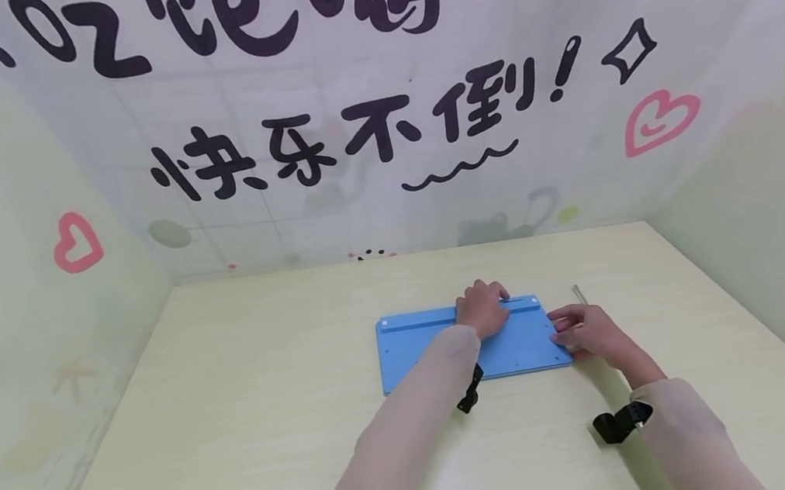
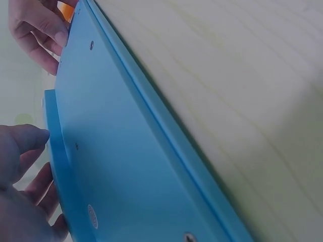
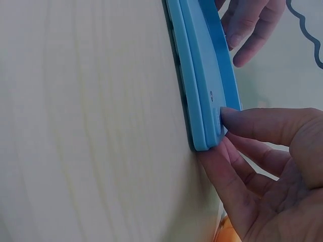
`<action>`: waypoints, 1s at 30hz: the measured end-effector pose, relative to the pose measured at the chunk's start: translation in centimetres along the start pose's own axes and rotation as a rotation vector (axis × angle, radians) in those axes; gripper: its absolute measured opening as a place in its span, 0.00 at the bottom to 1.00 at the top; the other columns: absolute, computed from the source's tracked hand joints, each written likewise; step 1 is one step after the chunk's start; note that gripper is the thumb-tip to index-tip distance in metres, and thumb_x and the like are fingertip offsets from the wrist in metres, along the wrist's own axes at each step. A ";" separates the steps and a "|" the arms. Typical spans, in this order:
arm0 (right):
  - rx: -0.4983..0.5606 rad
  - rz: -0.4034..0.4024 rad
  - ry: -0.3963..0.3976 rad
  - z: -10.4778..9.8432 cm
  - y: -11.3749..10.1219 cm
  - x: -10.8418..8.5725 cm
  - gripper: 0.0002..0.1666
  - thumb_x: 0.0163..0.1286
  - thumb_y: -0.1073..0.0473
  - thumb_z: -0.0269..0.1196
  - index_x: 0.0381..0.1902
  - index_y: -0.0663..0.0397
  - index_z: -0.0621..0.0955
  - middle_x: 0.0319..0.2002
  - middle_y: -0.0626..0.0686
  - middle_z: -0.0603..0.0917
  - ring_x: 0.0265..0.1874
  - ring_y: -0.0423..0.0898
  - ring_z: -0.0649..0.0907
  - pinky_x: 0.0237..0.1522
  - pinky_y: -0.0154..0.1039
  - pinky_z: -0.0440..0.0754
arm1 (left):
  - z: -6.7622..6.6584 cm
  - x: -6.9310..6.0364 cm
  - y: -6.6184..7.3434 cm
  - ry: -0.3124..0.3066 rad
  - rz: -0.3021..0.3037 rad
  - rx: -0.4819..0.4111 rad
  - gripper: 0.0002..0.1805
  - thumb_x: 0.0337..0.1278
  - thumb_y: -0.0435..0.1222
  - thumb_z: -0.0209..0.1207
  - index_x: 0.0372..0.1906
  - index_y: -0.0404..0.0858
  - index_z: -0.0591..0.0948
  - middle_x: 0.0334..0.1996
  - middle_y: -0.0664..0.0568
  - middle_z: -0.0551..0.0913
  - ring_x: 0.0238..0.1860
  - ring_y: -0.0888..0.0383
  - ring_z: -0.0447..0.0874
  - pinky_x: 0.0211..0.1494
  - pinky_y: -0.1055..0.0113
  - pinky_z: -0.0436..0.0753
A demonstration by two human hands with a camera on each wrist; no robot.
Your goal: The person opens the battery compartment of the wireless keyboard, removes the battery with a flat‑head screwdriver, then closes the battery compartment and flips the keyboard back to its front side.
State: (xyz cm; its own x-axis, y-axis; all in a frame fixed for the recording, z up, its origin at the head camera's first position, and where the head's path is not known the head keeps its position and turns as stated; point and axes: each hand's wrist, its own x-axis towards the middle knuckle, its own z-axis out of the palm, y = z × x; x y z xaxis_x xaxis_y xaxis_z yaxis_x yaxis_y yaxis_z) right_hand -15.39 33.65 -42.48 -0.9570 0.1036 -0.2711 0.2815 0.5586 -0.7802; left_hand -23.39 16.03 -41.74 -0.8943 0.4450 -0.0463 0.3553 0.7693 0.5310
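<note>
A flat blue keyboard (image 1: 430,354) lies face down on the table, its underside up. Small screws and a raised bar (image 1: 416,320) along the far edge show on it. My left hand (image 1: 484,311) reaches over that bar, with fingers curled round the far edge; in the left wrist view its thumb (image 2: 35,136) touches the bar. At the keyboard's right end, my right hand (image 1: 592,332) pinches the corner. The right wrist view shows the thumb (image 3: 247,121) on the underside and fingers (image 3: 222,174) beneath the edge.
Just beyond my right hand lies a thin metal shaft (image 1: 580,293), partly hidden. Something orange (image 3: 228,233) shows below the right hand in its wrist view. Pale walls with black lettering (image 1: 382,125) enclose the light wooden table (image 1: 251,390).
</note>
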 end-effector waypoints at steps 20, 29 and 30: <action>0.014 -0.001 0.013 0.4 0.1 0.3 0.25 0.58 0.67 0.63 0.54 0.71 0.72 0.40 0.60 0.77 0.32 0.47 0.77 0.30 0.42 0.81 | 0.2 0.2 -0.7 -0.025 0.011 -0.114 0.10 0.59 0.37 0.56 0.46 0.48 0.79 0.45 0.53 0.72 0.44 0.56 0.69 0.52 0.57 0.67; 0.013 -0.011 0.012 0.2 0.1 0.1 0.26 0.58 0.67 0.63 0.54 0.71 0.72 0.39 0.60 0.77 0.31 0.47 0.78 0.29 0.42 0.81 | -0.1 0.6 -0.8 -0.058 0.018 -0.155 0.08 0.59 0.35 0.56 0.42 0.49 0.80 0.44 0.52 0.72 0.44 0.55 0.69 0.53 0.58 0.67; 0.014 -0.012 0.014 0.1 0.1 0.1 0.25 0.58 0.67 0.63 0.54 0.71 0.72 0.39 0.60 0.77 0.31 0.47 0.78 0.29 0.42 0.81 | -0.1 0.6 -0.7 -0.060 0.018 -0.156 0.08 0.59 0.35 0.56 0.42 0.49 0.80 0.44 0.52 0.72 0.44 0.55 0.69 0.53 0.58 0.67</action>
State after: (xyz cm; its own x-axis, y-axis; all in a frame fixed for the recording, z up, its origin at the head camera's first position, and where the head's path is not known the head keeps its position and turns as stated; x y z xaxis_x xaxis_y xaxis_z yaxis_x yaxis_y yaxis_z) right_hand -15.42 33.57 -42.63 -0.9611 0.1084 -0.2542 0.2711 0.5480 -0.7913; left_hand -24.19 15.71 -42.10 -0.8686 0.4883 -0.0839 0.3202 0.6824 0.6571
